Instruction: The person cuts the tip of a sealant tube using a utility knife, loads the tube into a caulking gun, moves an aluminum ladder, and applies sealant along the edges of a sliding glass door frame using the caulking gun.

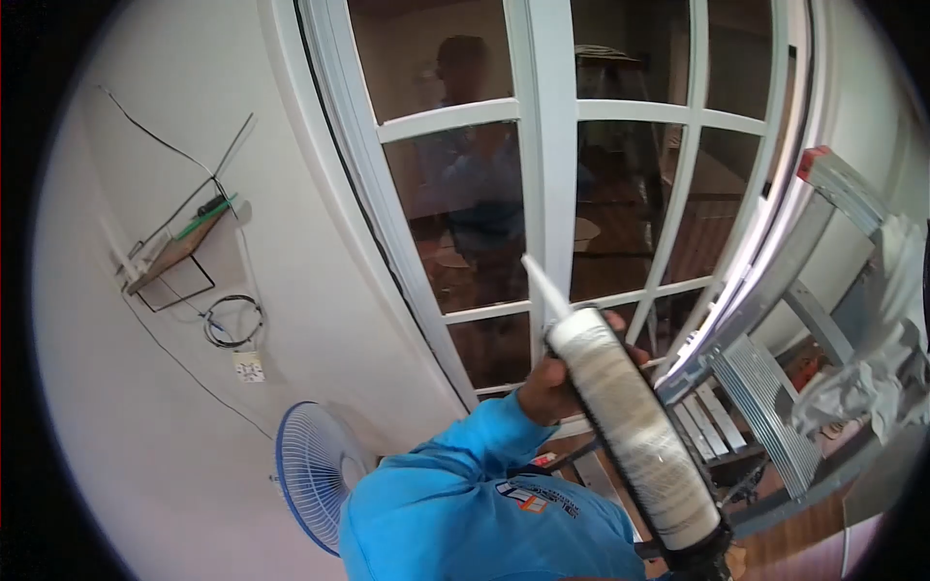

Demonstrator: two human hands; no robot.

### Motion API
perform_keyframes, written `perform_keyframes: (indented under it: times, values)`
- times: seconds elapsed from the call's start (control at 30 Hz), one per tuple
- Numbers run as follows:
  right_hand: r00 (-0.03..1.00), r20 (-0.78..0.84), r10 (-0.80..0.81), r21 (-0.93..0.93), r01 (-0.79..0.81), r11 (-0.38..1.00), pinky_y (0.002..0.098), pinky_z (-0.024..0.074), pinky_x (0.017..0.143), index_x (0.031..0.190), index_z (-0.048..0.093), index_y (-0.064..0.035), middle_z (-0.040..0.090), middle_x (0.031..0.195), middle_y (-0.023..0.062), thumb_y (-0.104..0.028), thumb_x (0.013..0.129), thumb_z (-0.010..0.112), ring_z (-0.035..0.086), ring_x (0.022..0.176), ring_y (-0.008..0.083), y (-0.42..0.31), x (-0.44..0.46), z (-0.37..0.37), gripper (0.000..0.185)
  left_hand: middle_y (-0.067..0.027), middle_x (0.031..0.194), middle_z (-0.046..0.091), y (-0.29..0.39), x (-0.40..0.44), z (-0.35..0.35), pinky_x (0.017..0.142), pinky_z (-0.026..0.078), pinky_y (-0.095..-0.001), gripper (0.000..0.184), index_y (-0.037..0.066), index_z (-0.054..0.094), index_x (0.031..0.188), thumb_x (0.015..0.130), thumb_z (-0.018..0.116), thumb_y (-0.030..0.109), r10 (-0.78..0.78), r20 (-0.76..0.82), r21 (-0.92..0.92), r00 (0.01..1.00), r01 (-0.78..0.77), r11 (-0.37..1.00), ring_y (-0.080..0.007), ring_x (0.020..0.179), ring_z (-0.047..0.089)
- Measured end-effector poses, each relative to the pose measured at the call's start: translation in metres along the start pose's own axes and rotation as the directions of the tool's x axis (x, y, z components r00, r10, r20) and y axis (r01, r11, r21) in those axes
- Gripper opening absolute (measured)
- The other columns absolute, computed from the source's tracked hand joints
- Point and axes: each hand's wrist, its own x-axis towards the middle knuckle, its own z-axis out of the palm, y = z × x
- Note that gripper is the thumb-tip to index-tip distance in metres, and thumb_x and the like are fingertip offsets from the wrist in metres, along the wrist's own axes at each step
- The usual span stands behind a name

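Note:
My left hand (547, 392), at the end of a bright blue sleeve, grips the front part of a caulking gun (635, 474). Its thumb lies on the near side, and fingertips show past the far side. In the gun sits a white sealant cartridge (630, 416) with a shiny, streaked wrapper. A tapered white nozzle (545, 287) points up and to the left, towards the glazed door but apart from it as far as I can see. The dark rear end of the gun runs to the bottom edge, where its handle is cut off. I cannot make out my right hand.
A white-framed glass door (549, 145) with reflections stands ahead. An aluminium stepladder (765, 407) is at the right, with crumpled white plastic (852, 397) over it. At the left are a blue fan (315, 474), a small wall shelf (179, 254) and a coiled cable (232, 321).

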Motion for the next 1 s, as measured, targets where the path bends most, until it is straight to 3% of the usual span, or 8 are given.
perform_keyframes:
  times: [0.07,0.27,0.47,0.53,0.6,0.87,0.93,1.0]
  values:
    - [0.998,0.058,0.016,0.045,-0.019,0.999,0.0276,0.0346,0.038,0.100,0.057,0.0067,0.055,0.063,0.0116,-0.018,0.074,0.068,0.048,0.045,0.0168,0.012,0.012,0.018,0.038,-0.0276,0.122,0.050,0.020,-0.019,-0.015,0.092,0.048,-0.0490,0.084,0.005,0.030,0.135,0.070,0.076,0.035,0.108,-0.132,-0.008,0.985,-0.110,0.994,-0.0355,0.113,0.054]
    - [0.973,0.227,0.046,0.151,-0.081,0.985,0.0291,0.0344,0.038,0.103,0.057,0.0085,0.054,0.062,0.0139,-0.011,0.072,0.068,0.047,0.045,0.0188,0.036,0.053,0.058,0.039,-0.0314,0.122,0.049,0.080,-0.043,-0.035,0.086,0.051,-0.0532,0.080,0.000,0.031,0.133,0.074,0.072,0.035,0.364,-0.256,0.108,0.896,-0.348,0.931,-0.0418,0.103,0.058]
    - [0.912,0.409,-0.029,0.253,-0.082,0.964,0.0306,0.0343,0.039,0.106,0.057,0.0104,0.054,0.062,0.0163,-0.004,0.069,0.069,0.046,0.044,0.0209,0.030,0.112,0.086,0.041,-0.0314,0.116,0.053,0.126,-0.057,-0.065,0.084,0.052,-0.0527,0.076,-0.002,0.035,0.129,0.072,0.072,0.031,0.364,-0.340,0.273,0.867,-0.279,0.921,-0.0429,0.101,0.059]
    - [0.922,0.388,-0.024,0.282,-0.094,0.955,0.0304,0.0344,0.039,0.106,0.057,0.0102,0.054,0.062,0.0160,-0.005,0.070,0.069,0.047,0.044,0.0206,0.082,0.110,0.102,0.041,-0.0296,0.115,0.055,0.135,-0.065,-0.073,0.085,0.052,-0.0530,0.074,-0.001,0.036,0.128,0.072,0.071,0.032,0.379,-0.364,0.312,0.851,-0.271,0.910,-0.0430,0.101,0.059]
    - [0.937,0.349,0.005,0.300,-0.117,0.947,0.0300,0.0344,0.039,0.105,0.057,0.0098,0.054,0.062,0.0155,-0.006,0.070,0.069,0.047,0.044,0.0201,0.103,0.115,0.116,0.040,-0.0274,0.107,0.058,0.138,-0.061,-0.071,0.077,0.057,-0.0458,0.075,-0.004,0.035,0.125,0.074,0.069,0.039,0.441,-0.430,0.419,0.788,-0.259,0.871,-0.0400,0.094,0.063]
    - [0.983,0.164,0.080,0.344,-0.133,0.929,0.0286,0.0346,0.038,0.102,0.057,0.0080,0.055,0.063,0.0134,-0.013,0.072,0.068,0.048,0.046,0.0181,0.155,0.141,0.162,0.038,-0.0242,0.106,0.060,0.152,-0.065,-0.079,0.075,0.057,-0.0470,0.076,-0.002,0.038,0.125,0.072,0.070,0.042,0.496,-0.458,0.498,0.737,-0.249,0.831,-0.0382,0.094,0.063]
    - [0.988,0.114,0.104,0.341,-0.137,0.930,0.0283,0.0346,0.038,0.101,0.057,0.0076,0.055,0.064,0.0129,-0.014,0.073,0.068,0.049,0.046,0.0176,0.161,0.146,0.166,0.037,-0.0242,0.106,0.060,0.155,-0.064,-0.084,0.075,0.058,-0.0465,0.076,-0.002,0.039,0.124,0.072,0.070,0.043,0.510,-0.435,0.525,0.742,-0.251,0.813,-0.0375,0.093,0.063]
    - [0.989,0.065,0.134,0.331,-0.148,0.932,0.0279,0.0347,0.038,0.100,0.056,0.0071,0.056,0.064,0.0124,-0.016,0.074,0.068,0.049,0.046,0.0171,0.163,0.150,0.167,0.037,-0.0237,0.113,0.057,0.158,-0.063,-0.086,0.084,0.052,-0.0511,0.076,0.001,0.039,0.127,0.071,0.071,0.042,0.447,-0.400,0.454,0.800,-0.251,0.855,-0.0383,0.102,0.059]
